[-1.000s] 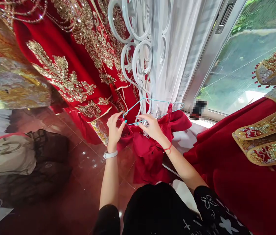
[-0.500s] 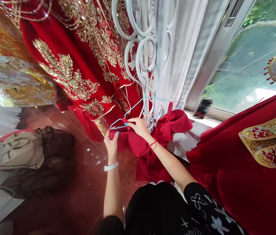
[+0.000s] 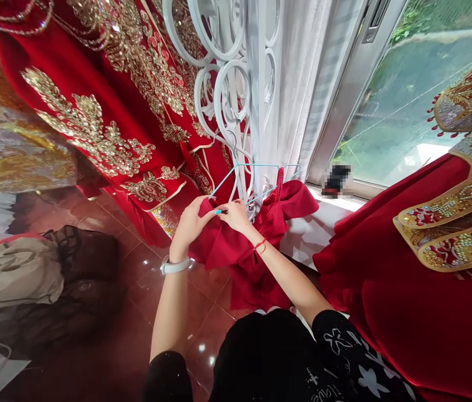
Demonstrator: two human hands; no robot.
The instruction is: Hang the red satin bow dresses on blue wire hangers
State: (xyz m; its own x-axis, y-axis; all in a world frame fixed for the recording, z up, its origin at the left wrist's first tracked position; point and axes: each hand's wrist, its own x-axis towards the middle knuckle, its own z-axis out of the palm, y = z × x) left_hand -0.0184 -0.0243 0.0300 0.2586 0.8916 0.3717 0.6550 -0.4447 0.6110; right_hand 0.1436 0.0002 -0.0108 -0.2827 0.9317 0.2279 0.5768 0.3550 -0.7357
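A red satin dress (image 3: 236, 251) with a large bow-like ruffle hangs on a light blue hanger (image 3: 256, 165). My left hand (image 3: 189, 223) is closed, its thumb and fingers pinching the dress's upper edge at the hanger's left end, which the hand hides. Right beside it, my right hand (image 3: 235, 216) also grips that edge, and the two thumbs almost meet. On the far side, a shirred red strap (image 3: 280, 181) loops over the hanger's right arm. Exactly how the cloth lies between my fingers is hidden.
A white scrollwork metal stand (image 3: 232, 89) rises behind the hanger. Red gowns with gold embroidery (image 3: 89, 134) hang at left, and another red gown (image 3: 428, 318) stands at right. A beige bag (image 3: 22, 273) sits on the tiled floor. A window (image 3: 386, 111) is at the upper right.
My left hand has moved up and right from the hanger's left tip onto the dress edge, close to my right hand. The view has shifted slightly right.
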